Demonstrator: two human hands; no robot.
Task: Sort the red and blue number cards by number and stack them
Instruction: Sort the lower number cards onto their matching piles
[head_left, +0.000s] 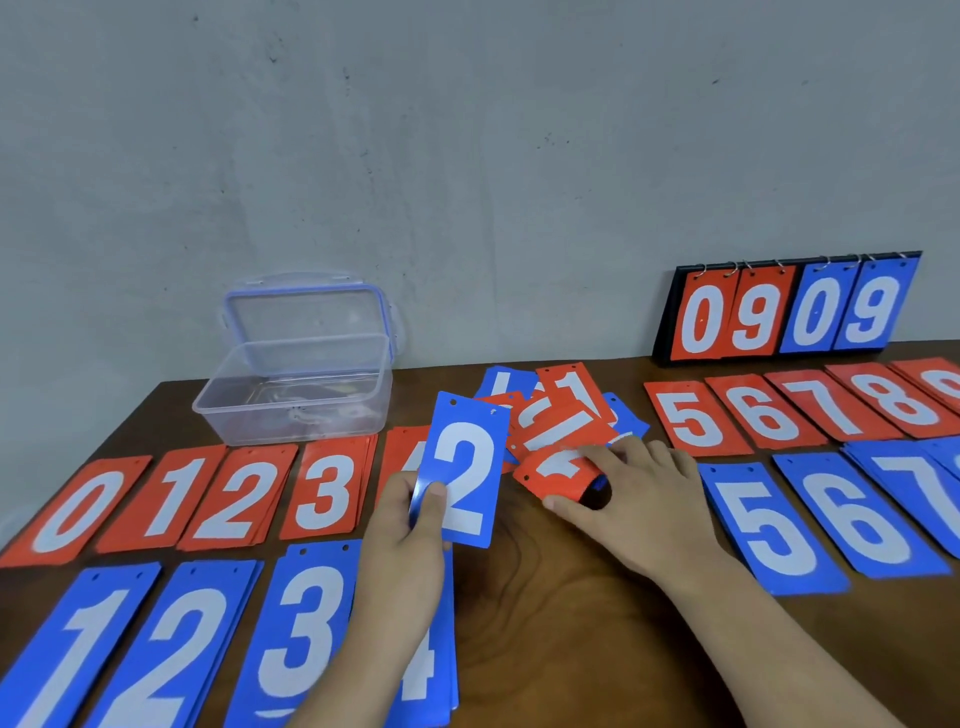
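Head camera: left hand (410, 525) pinches a blue 2 card (467, 467) by its lower edge. Right hand (639, 504) grasps a bent red card (556, 467) beside the loose pile (561, 410).

blue 2 card (467, 467) raised, upright, red pile (561, 421) behind

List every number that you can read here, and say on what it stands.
"0909": flip scoreboard.
"0", "1", "2", "3", "5", "6", "7", "8": red stacks.
"1", "2", "3", "5", "6", "7": blue stacks.
"2": blue card pinched by the left hand.
"1": top red card in the middle heap.
Unreadable: bent red card in the right hand, other covered cards.
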